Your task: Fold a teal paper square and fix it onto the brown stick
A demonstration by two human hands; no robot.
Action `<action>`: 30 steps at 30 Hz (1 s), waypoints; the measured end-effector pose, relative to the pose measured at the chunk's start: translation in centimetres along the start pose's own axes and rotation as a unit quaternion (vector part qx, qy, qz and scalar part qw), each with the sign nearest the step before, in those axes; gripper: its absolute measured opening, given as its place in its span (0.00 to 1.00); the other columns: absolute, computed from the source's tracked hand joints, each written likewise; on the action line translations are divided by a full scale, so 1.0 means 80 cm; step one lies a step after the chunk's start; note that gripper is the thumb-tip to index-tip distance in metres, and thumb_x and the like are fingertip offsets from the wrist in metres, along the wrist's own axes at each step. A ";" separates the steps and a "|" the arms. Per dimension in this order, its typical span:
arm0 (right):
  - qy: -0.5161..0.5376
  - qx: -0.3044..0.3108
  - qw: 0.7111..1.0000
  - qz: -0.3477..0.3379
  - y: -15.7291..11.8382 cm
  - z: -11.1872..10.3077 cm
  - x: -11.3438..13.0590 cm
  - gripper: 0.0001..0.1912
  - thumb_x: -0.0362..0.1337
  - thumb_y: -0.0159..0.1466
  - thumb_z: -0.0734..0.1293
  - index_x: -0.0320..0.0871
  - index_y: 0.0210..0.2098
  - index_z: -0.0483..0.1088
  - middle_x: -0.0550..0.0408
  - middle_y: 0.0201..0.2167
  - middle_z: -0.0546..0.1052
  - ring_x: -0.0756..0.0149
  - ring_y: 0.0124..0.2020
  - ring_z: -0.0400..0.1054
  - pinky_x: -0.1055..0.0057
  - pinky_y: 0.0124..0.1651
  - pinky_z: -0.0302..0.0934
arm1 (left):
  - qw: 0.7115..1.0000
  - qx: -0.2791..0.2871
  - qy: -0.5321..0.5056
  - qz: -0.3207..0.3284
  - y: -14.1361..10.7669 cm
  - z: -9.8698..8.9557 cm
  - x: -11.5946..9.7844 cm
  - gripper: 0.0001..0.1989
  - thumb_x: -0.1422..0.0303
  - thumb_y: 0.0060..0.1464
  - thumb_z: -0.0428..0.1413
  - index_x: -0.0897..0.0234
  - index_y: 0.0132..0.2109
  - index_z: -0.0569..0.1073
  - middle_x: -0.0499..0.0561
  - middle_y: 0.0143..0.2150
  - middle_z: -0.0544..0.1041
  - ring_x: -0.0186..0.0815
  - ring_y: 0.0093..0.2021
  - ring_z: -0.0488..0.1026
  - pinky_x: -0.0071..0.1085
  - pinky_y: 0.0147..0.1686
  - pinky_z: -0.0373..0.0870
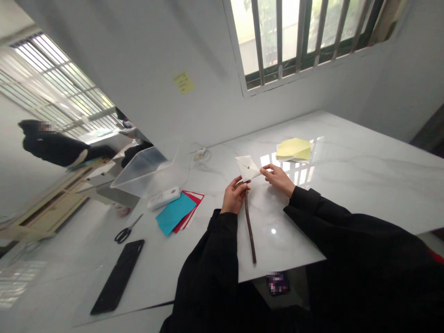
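we see the left hand (234,197) with its grip closed, fingers and thumb drawn together around the upper end of a brown stick (250,226), just at the lower corner of a white folded paper (244,165). the stick runs down from that grip toward the near table edge; we cannot tell whether its lower end touches the table (350,185). the right hand (280,180) has its grip narrowed to a pinch, thumb and fingertips at the paper's right corner. the paper is held above the table between both hands; we note a small dark spot near its middle.

beyond the right hand lies a stack of yellow paper (294,148). left of the left hand we record a blue sheet (176,213) overlapping red sheets (196,200), with a white device (164,198) just beside them. nearer us are black-handled scissors (123,235) and a flat black object (118,277). we log a clear box (144,171) farther left.
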State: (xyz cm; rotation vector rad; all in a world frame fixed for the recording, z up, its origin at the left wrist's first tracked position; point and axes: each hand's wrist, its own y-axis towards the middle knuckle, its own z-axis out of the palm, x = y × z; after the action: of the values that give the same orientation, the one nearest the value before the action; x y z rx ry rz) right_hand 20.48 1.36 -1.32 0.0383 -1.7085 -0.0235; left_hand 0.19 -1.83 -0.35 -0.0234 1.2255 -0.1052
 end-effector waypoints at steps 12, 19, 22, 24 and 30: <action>-0.157 0.042 0.986 -0.039 0.000 -0.012 0.006 0.32 0.59 0.71 0.58 0.41 0.33 0.82 0.55 0.21 0.73 0.64 0.27 0.68 0.67 0.36 0.58 | 1.000 0.002 -0.018 0.012 0.000 -0.002 -0.001 0.30 0.67 0.38 0.76 0.65 0.51 0.81 0.52 0.43 0.82 0.29 0.34 0.75 0.29 0.42 0.72; -0.088 -0.007 0.996 -0.011 0.004 -0.008 -0.004 0.30 0.56 0.71 0.64 0.40 0.61 0.72 0.54 0.28 0.79 0.58 0.34 0.76 0.64 0.45 0.66 | 1.000 -0.004 -0.003 0.013 -0.001 -0.003 -0.003 0.28 0.66 0.37 0.76 0.64 0.49 0.81 0.52 0.43 0.82 0.29 0.34 0.75 0.30 0.41 0.73; -0.102 -0.025 0.994 -0.012 0.001 -0.013 0.003 0.37 0.57 0.72 0.63 0.40 0.70 0.63 0.55 0.27 0.78 0.56 0.35 0.76 0.60 0.51 0.65 | 1.000 -0.007 -0.004 0.011 -0.002 -0.002 -0.004 0.29 0.66 0.37 0.76 0.64 0.49 0.80 0.52 0.43 0.81 0.29 0.34 0.75 0.30 0.41 0.72; -0.117 -0.016 0.993 -0.018 0.000 -0.017 0.008 0.35 0.57 0.73 0.61 0.41 0.69 0.66 0.57 0.25 0.77 0.56 0.33 0.75 0.61 0.49 0.65 | 1.000 -0.007 -0.002 0.009 -0.002 -0.001 -0.004 0.29 0.66 0.37 0.76 0.64 0.49 0.80 0.52 0.43 0.81 0.29 0.34 0.75 0.30 0.40 0.72; -0.221 0.029 0.975 -0.012 0.004 -0.022 0.012 0.38 0.59 0.75 0.54 0.43 0.21 0.76 0.50 0.22 0.75 0.59 0.30 0.71 0.64 0.43 0.59 | 1.000 -0.015 -0.001 0.015 -0.002 -0.001 -0.004 0.30 0.66 0.37 0.76 0.63 0.50 0.79 0.51 0.43 0.81 0.29 0.33 0.75 0.29 0.39 0.71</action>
State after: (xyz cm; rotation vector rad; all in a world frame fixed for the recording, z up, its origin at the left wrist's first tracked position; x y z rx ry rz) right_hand 22.11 1.67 -0.14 0.1025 -2.1540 0.0007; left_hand -0.03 -1.97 -0.11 -0.0324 1.2243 -0.0606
